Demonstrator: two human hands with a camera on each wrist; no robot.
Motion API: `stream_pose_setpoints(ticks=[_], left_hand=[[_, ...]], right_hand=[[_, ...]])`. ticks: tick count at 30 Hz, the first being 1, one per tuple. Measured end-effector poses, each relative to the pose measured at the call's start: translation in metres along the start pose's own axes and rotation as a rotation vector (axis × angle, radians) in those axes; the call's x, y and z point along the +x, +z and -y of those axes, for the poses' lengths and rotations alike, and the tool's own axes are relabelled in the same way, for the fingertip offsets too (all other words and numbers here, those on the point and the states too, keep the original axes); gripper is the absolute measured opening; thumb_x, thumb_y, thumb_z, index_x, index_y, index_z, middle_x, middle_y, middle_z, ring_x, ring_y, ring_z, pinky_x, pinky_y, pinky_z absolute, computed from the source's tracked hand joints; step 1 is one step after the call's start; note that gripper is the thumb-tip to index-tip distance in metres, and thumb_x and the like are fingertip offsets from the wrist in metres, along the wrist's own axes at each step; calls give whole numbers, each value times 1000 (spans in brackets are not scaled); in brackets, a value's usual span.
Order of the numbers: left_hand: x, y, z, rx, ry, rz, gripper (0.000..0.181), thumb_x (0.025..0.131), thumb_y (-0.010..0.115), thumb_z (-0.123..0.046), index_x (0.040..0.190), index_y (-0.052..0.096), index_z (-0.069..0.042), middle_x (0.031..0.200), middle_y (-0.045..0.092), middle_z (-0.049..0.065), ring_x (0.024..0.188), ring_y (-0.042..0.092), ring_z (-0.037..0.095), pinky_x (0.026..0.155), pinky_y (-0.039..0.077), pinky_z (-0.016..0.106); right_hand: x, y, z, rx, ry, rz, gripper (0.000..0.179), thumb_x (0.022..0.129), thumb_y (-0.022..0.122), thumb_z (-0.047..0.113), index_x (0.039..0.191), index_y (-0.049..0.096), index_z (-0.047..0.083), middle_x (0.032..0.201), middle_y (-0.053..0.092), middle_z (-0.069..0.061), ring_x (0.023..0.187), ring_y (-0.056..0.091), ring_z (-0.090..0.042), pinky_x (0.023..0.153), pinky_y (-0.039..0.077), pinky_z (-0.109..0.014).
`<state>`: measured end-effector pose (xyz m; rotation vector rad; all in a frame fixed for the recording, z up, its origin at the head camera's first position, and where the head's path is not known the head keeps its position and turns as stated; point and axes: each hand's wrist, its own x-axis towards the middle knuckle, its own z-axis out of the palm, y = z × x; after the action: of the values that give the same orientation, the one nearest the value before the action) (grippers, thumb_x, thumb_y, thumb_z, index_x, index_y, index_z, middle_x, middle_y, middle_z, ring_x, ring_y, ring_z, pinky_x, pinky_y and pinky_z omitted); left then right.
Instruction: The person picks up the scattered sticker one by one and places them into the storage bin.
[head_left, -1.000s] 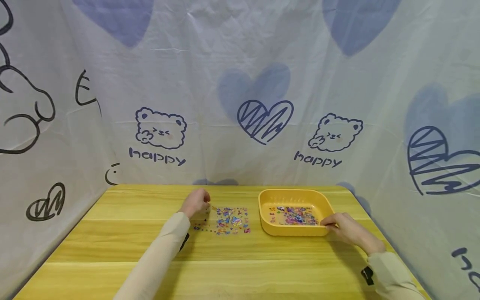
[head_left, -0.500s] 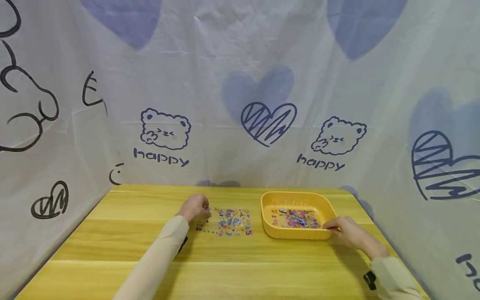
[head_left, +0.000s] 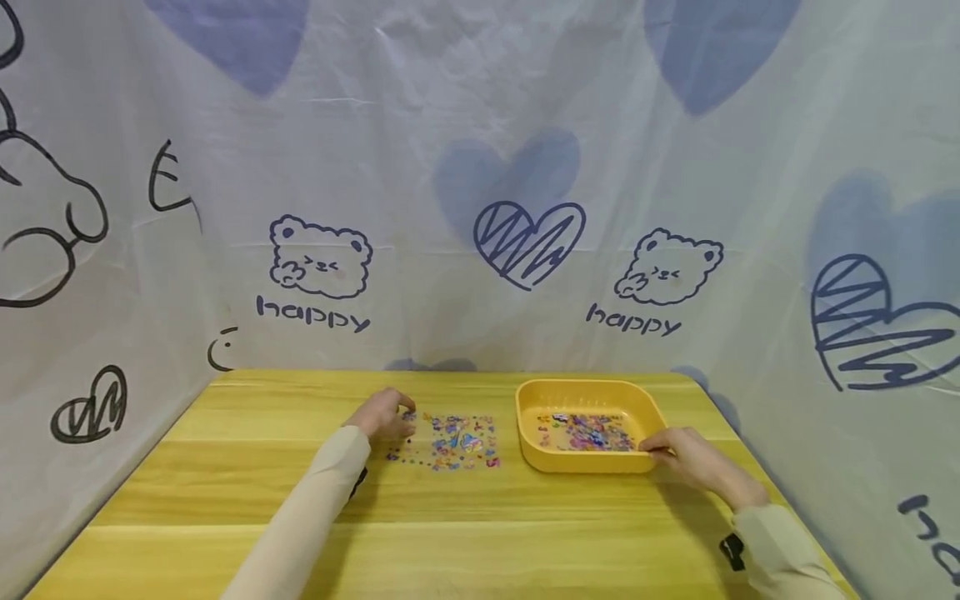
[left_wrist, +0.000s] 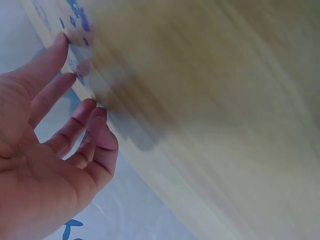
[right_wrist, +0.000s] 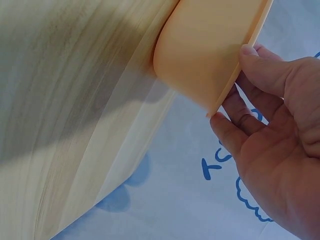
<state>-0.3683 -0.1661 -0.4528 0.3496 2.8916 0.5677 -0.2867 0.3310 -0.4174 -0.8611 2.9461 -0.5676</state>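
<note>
My left hand [head_left: 381, 413] is at the left edge of a patch of small colourful pieces [head_left: 457, 442] on the table. In the left wrist view, the left hand [left_wrist: 55, 145] has its thumb and index finger apart, their tips by the purple and blue pieces [left_wrist: 80, 17]; its other fingers bend loosely at the table surface. Whether a clear sheet lies under the pieces I cannot tell. My right hand [head_left: 693, 460] grips the rim of a yellow tray [head_left: 592, 462] at its front right corner, thumb on the inner side, fingers outside. Many colourful bits [head_left: 596, 433] lie in the tray.
The wood-grain table [head_left: 480, 550] extends in front of both arms. White cloth [head_left: 420, 167] printed with hearts and bears hangs behind the table and at both sides. The tray stands to the right of the patch of pieces, near the back edge.
My left hand has shifted slightly left and toward me, and its thumb and fingers have spread apart. My right hand keeps its grip on the tray, which stays in place.
</note>
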Motion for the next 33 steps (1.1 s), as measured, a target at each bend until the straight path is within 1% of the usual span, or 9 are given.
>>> stream_pose_setpoints(ticks=[6, 9, 14, 18, 22, 25, 28, 30, 33], left_hand=[[-2, -3, 4, -7, -33, 7, 39, 81, 80, -18, 117, 68, -8, 131, 58, 21, 119, 55, 39, 101, 46, 52], [0, -5, 3, -15, -46, 17, 31, 81, 80, -17, 108, 67, -9, 124, 61, 18, 107, 58, 33, 92, 50, 46], [2, -4, 0, -108, -85, 57, 21, 82, 77, -11, 96, 62, -6, 99, 59, 10, 83, 53, 23, 68, 45, 32], [1, -2, -2, -190, -99, 68, 19, 83, 75, -5, 93, 59, -4, 88, 56, 8, 77, 52, 21, 60, 42, 28], [2, 0, -3, -218, -117, 56, 28, 81, 76, -3, 103, 58, -5, 94, 58, 10, 79, 53, 22, 63, 45, 29], [3, 0, -5, -200, -126, 51, 41, 80, 77, -4, 116, 57, -7, 107, 60, 14, 88, 55, 25, 72, 49, 35], [3, 0, -5, -160, -112, 44, 45, 82, 74, -4, 123, 58, -9, 118, 60, 16, 96, 57, 26, 84, 51, 42], [3, 1, -5, -135, -87, 33, 36, 84, 70, -4, 119, 61, -7, 117, 62, 16, 96, 57, 27, 86, 51, 44], [3, 1, -3, -93, -36, -10, 17, 89, 65, -5, 106, 67, -4, 107, 66, 13, 89, 58, 24, 82, 52, 42]], right_hand=[[5, 1, 4, 6, -3, -3, 19, 91, 62, -3, 106, 73, -3, 102, 74, -14, 93, 70, -30, 77, 58, -38], [5, 0, 3, -1, 9, -10, 18, 91, 62, -3, 105, 73, -3, 101, 74, -13, 92, 70, -30, 77, 58, -38], [5, -1, 1, 1, 6, -5, 17, 90, 63, -3, 104, 73, -3, 101, 74, -14, 92, 70, -31, 77, 57, -40], [5, -2, -1, -3, 1, -5, 18, 91, 62, -3, 105, 73, -3, 102, 74, -14, 93, 70, -31, 77, 58, -39], [3, -1, -2, -5, -14, -10, 19, 91, 61, -3, 106, 73, -3, 102, 74, -14, 93, 70, -31, 76, 58, -37], [2, -1, -2, -2, -24, -13, 18, 91, 62, -3, 105, 73, -3, 101, 74, -15, 92, 70, -31, 75, 58, -37], [1, -1, -1, -2, -19, -11, 18, 91, 62, -3, 106, 73, -3, 102, 74, -14, 92, 70, -31, 75, 58, -36], [0, -1, -2, -1, -12, -8, 18, 91, 62, -2, 106, 73, -3, 102, 74, -14, 92, 70, -31, 75, 58, -36], [0, -1, -4, 7, -23, -16, 19, 90, 62, -3, 106, 73, -3, 102, 74, -14, 92, 70, -31, 75, 58, -36]])
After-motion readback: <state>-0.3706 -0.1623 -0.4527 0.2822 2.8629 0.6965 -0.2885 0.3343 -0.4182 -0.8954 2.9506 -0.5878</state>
